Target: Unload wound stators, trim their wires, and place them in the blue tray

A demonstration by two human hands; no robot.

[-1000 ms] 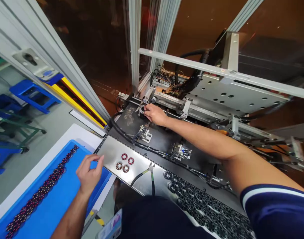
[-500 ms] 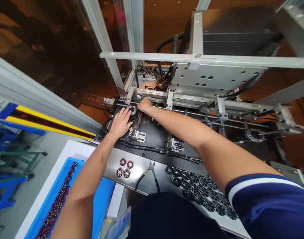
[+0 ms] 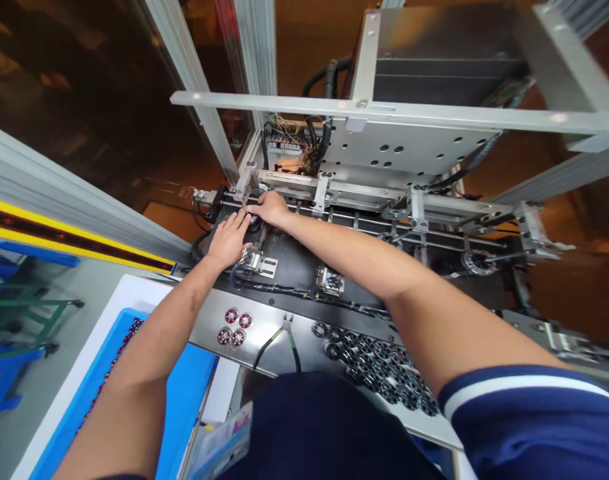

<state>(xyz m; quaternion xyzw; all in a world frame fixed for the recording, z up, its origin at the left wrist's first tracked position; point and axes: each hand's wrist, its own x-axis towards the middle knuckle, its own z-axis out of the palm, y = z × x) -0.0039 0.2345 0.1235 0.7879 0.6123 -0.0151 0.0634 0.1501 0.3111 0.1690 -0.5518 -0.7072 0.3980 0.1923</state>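
At the left end of the machine, both hands meet over a dark round fixture (image 3: 255,225), which they partly cover. My left hand (image 3: 227,239) lies at its left side, fingers stretched forward and fingertips at the rim. From the right comes my right hand (image 3: 271,208), its fingers bent and the thumb reaching over the top of the fixture. Whatever may be between those right fingers is hidden. Just in front of the hands is a small metal bracket (image 3: 258,263) on the black machine bed (image 3: 292,257).
Nearer me, a steel ledge (image 3: 209,320) carries several red-and-silver round parts (image 3: 238,337), cutting pliers (image 3: 287,325) and many dark ring parts (image 3: 379,363). A blue tray (image 3: 194,380) stands lower left. Metal rails (image 3: 354,223) and a crossbar (image 3: 294,103) span the machine.
My right hand has moved from the rail behind the fixture onto its top, with the thumb out. My left fingers have drawn closer together beside it. The whole view has shifted slightly.
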